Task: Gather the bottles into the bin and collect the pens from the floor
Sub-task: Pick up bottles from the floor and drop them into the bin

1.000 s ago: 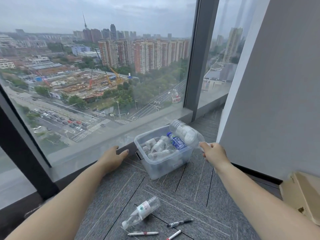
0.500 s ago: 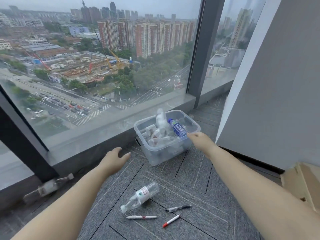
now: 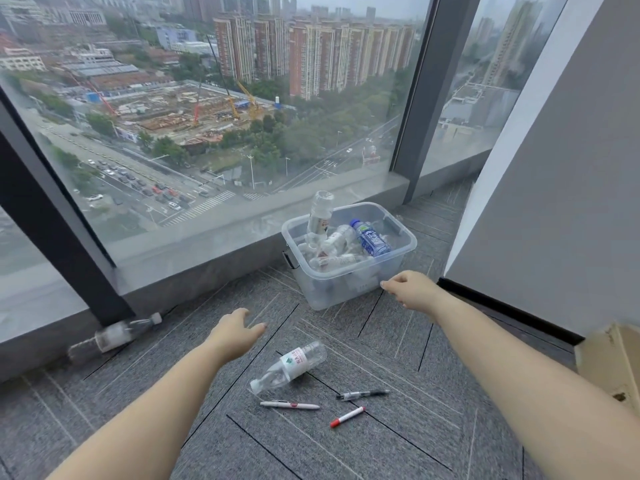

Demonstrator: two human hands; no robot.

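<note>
I'm holding both arms out over the floor (image 3: 398, 341), the grey carpet by the window (image 3: 225, 116). My left hand (image 3: 235, 332) is hovering with fingers spread and relaxed, gripping nothing. My right hand (image 3: 408, 289) is hanging just beside the bin's near right corner with fingers loosely curled, and it's holding nothing either; I can't tell if it's touching the plastic.

The bin (image 3: 332, 292) is sitting against the sill, and a pile of clear bottles is lying inside it. A blue bottle (image 3: 370, 239) is resting on top of the pile, and a tall bottle (image 3: 320, 216) is sticking up past the rim at the back left, cap end down.

Two are lying outside it: a labelled bottle (image 3: 294, 363) on its side near my left hand, and a blurry bottle (image 3: 114, 336) on its side way off left, up against the sill.

The pens are lying just below the labelled bottle, all apart from each other: white pen (image 3: 289, 405), black pen (image 3: 362, 394), red pen (image 3: 347, 417).
</note>
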